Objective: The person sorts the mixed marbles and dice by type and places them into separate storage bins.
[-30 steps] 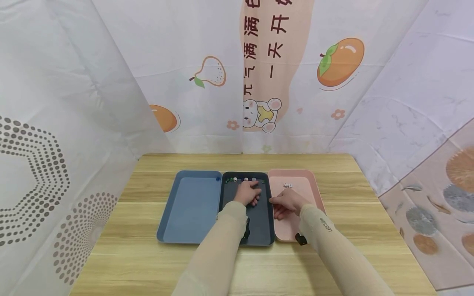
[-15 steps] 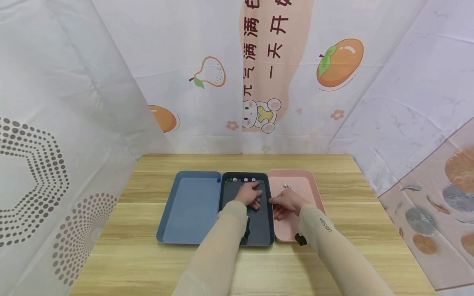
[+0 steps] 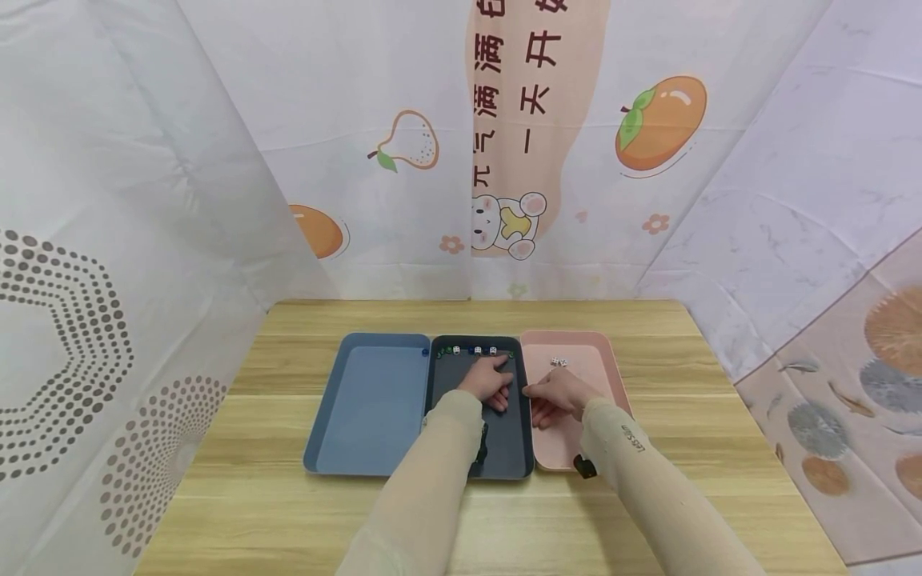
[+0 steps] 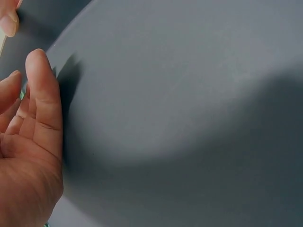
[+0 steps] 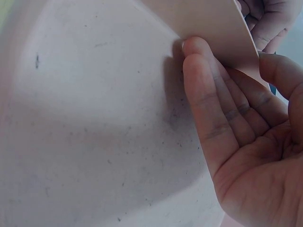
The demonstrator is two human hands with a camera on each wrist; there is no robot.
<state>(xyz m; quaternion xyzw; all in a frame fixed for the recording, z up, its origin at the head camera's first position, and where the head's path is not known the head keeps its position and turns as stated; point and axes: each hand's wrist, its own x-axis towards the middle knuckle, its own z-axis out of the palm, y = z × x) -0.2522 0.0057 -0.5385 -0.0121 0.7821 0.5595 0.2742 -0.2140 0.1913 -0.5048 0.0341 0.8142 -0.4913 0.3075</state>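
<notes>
My left hand (image 3: pixel 486 379) is over the dark tray (image 3: pixel 504 468), its index fingertip right at a small green piece (image 3: pixel 511 354) in the far right corner. In the left wrist view the left fingers (image 4: pixel 45 104) are fairly straight near the tray floor, with a bit of green behind them. My right hand (image 3: pixel 564 392) grips the left wall of the pink tray (image 3: pixel 619 376): its fingers (image 5: pixel 203 99) reach inside while the thumb lies over the rim. Along the dark tray's far edge sit white dice (image 3: pixel 457 350), small blue pieces (image 3: pixel 471 350) and green pieces (image 3: pixel 442 352).
On the left, the blue tray (image 3: pixel 367 416) holds a small blue piece (image 3: pixel 425 352) in its far right corner. Two white dice (image 3: pixel 559 362) lie at the back of the pink tray. The three trays stand side by side on a wooden table (image 3: pixel 245 512), with a printed cloth (image 3: pixel 432 280) behind.
My left hand has shifted slightly to the right, bringing its index fingertip to the green piece in the corner. The right hand stays at the pink tray's wall.
</notes>
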